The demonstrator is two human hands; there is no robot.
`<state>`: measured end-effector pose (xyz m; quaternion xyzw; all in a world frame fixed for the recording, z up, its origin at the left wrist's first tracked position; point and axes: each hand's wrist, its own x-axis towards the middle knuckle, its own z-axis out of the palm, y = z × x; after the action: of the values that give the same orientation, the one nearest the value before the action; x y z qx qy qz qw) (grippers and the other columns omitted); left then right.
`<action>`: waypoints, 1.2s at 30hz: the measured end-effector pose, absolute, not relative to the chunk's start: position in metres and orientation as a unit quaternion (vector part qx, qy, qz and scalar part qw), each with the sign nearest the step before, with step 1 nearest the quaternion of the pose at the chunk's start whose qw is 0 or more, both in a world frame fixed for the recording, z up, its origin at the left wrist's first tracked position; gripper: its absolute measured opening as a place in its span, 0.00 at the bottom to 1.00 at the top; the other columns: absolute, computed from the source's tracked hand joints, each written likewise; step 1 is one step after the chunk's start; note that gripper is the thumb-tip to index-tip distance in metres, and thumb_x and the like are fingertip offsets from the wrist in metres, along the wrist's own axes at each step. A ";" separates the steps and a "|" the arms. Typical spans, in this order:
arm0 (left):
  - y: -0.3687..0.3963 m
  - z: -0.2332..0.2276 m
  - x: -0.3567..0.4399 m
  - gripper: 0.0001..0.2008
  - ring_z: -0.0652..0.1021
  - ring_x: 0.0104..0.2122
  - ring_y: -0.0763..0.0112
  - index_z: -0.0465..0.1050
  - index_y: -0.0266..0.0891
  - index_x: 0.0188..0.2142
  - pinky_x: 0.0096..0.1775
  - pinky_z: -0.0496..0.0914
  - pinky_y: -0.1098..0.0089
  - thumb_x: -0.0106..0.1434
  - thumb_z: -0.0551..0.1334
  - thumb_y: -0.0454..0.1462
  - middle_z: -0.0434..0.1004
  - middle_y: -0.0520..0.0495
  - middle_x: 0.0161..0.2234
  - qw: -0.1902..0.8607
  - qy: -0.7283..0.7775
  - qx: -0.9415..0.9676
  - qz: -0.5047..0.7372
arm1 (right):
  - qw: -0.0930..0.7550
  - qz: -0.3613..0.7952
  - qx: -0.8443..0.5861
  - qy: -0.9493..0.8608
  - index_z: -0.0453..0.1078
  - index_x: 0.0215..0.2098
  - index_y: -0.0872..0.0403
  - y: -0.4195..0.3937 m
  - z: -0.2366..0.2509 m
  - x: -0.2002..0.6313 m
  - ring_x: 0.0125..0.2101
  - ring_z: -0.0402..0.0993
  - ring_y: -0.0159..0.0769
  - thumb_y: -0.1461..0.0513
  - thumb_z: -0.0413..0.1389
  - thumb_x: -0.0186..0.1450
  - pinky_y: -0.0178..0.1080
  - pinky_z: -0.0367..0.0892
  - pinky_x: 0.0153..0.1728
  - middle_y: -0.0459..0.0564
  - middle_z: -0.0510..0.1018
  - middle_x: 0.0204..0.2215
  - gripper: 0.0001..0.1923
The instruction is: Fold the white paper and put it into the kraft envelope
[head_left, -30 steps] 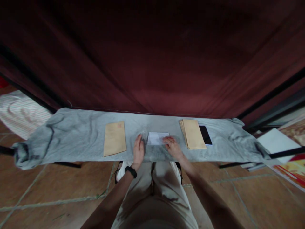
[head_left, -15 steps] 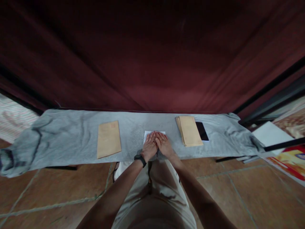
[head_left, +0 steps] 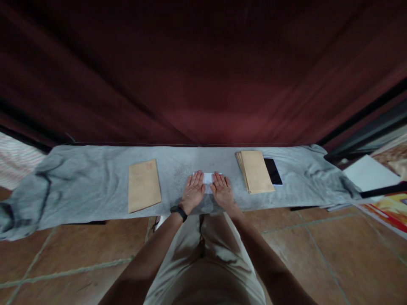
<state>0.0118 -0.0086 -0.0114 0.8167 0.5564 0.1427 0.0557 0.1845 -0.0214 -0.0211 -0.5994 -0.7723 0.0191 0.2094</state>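
Note:
A small white sheet of paper [head_left: 208, 178] lies on the grey cloth in front of me, partly covered by my hands. My left hand [head_left: 193, 190], with a dark watch on its wrist, rests flat on the left part of the paper, fingers stretched out. On the right part, my right hand [head_left: 221, 189] lies flat in the same way. White paper shows in the gap between the two hands. Neither hand grips anything.
A brown envelope [head_left: 144, 186] lies to the left. A fanned stack of brown envelopes [head_left: 257, 172] is on the right, beside a dark phone [head_left: 273, 171]. Grey cloth [head_left: 95, 182] covers the narrow table; a dark red curtain [head_left: 203, 84] hangs behind it.
My hands have slid apart from the middle of the paper, left hand leftward and right hand rightward, baring its centre. The view has shifted slightly.

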 end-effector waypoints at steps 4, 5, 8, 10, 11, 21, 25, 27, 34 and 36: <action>-0.011 -0.013 0.001 0.30 0.52 0.71 0.59 0.50 0.31 0.71 0.69 0.47 0.51 0.72 0.44 0.38 0.53 0.37 0.70 0.067 0.575 0.801 0.156 | 0.227 0.012 -0.604 -0.763 0.54 0.71 0.58 -0.022 -0.024 0.187 0.67 0.57 0.48 0.55 0.42 0.77 0.55 0.50 0.66 0.59 0.61 0.68 0.28; -0.011 -0.014 0.000 0.30 0.52 0.71 0.59 0.50 0.31 0.70 0.69 0.46 0.51 0.72 0.44 0.39 0.53 0.36 0.70 0.066 0.580 0.797 0.155 | 0.229 0.009 -0.606 -0.762 0.53 0.71 0.58 -0.023 -0.024 0.189 0.67 0.57 0.49 0.55 0.42 0.77 0.55 0.50 0.66 0.59 0.61 0.68 0.28; -0.013 -0.015 -0.002 0.30 0.52 0.71 0.59 0.51 0.31 0.70 0.69 0.46 0.52 0.72 0.44 0.40 0.54 0.36 0.70 0.062 0.593 0.788 0.151 | 0.228 0.002 -0.609 -0.760 0.54 0.71 0.59 -0.024 -0.026 0.194 0.67 0.57 0.49 0.55 0.43 0.76 0.54 0.50 0.66 0.60 0.61 0.67 0.28; -0.014 -0.016 -0.002 0.30 0.52 0.71 0.59 0.51 0.31 0.70 0.69 0.46 0.52 0.72 0.44 0.40 0.54 0.36 0.70 0.061 0.599 0.784 0.149 | 0.222 0.000 -0.613 -0.758 0.54 0.70 0.59 -0.024 -0.027 0.200 0.67 0.57 0.49 0.55 0.43 0.76 0.54 0.50 0.66 0.60 0.61 0.68 0.28; -0.014 -0.016 -0.003 0.30 0.53 0.71 0.59 0.52 0.31 0.70 0.69 0.46 0.52 0.72 0.44 0.40 0.54 0.36 0.70 0.060 0.601 0.783 0.147 | 0.218 0.000 -0.615 -0.758 0.54 0.70 0.59 -0.025 -0.028 0.202 0.67 0.57 0.49 0.55 0.43 0.76 0.54 0.50 0.66 0.60 0.60 0.68 0.28; -0.016 -0.014 -0.004 0.30 0.54 0.70 0.59 0.51 0.32 0.70 0.68 0.48 0.51 0.72 0.45 0.41 0.55 0.36 0.70 0.036 0.594 0.787 0.163 | 0.219 0.012 -0.646 -0.732 0.56 0.69 0.60 -0.026 -0.023 0.202 0.66 0.58 0.50 0.56 0.41 0.76 0.57 0.50 0.66 0.61 0.61 0.67 0.27; -0.016 -0.013 -0.003 0.30 0.53 0.70 0.58 0.51 0.30 0.70 0.68 0.48 0.51 0.72 0.45 0.41 0.55 0.34 0.69 0.039 0.593 0.788 0.160 | 0.208 0.024 -0.620 -0.756 0.55 0.70 0.59 -0.029 -0.017 0.184 0.68 0.55 0.46 0.57 0.42 0.76 0.53 0.48 0.68 0.58 0.59 0.68 0.27; -0.017 -0.011 -0.002 0.30 0.53 0.71 0.57 0.52 0.29 0.70 0.68 0.48 0.51 0.72 0.45 0.41 0.55 0.34 0.69 0.040 0.593 0.789 0.157 | 0.194 0.036 -0.604 -0.772 0.55 0.70 0.57 -0.032 -0.016 0.176 0.68 0.54 0.44 0.57 0.43 0.76 0.53 0.48 0.68 0.57 0.59 0.69 0.26; -0.021 0.000 0.004 0.29 0.49 0.71 0.56 0.54 0.29 0.69 0.69 0.42 0.48 0.71 0.45 0.39 0.53 0.36 0.70 0.021 0.562 0.814 0.146 | 0.195 0.030 -0.592 -0.782 0.55 0.70 0.58 -0.038 -0.018 0.175 0.68 0.54 0.47 0.57 0.44 0.76 0.58 0.48 0.67 0.61 0.58 0.68 0.26; -0.022 0.004 0.006 0.29 0.48 0.71 0.57 0.54 0.29 0.69 0.70 0.42 0.50 0.71 0.46 0.37 0.52 0.37 0.71 0.022 0.540 0.830 0.140 | 0.197 0.029 -0.585 -0.786 0.55 0.70 0.58 -0.037 -0.018 0.176 0.68 0.54 0.48 0.57 0.43 0.76 0.58 0.48 0.67 0.61 0.58 0.68 0.27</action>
<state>0.0062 -0.0220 0.0040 0.8298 0.5397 0.1401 0.0223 0.1759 -0.0373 -0.0176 -0.5855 -0.7859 0.0291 0.1966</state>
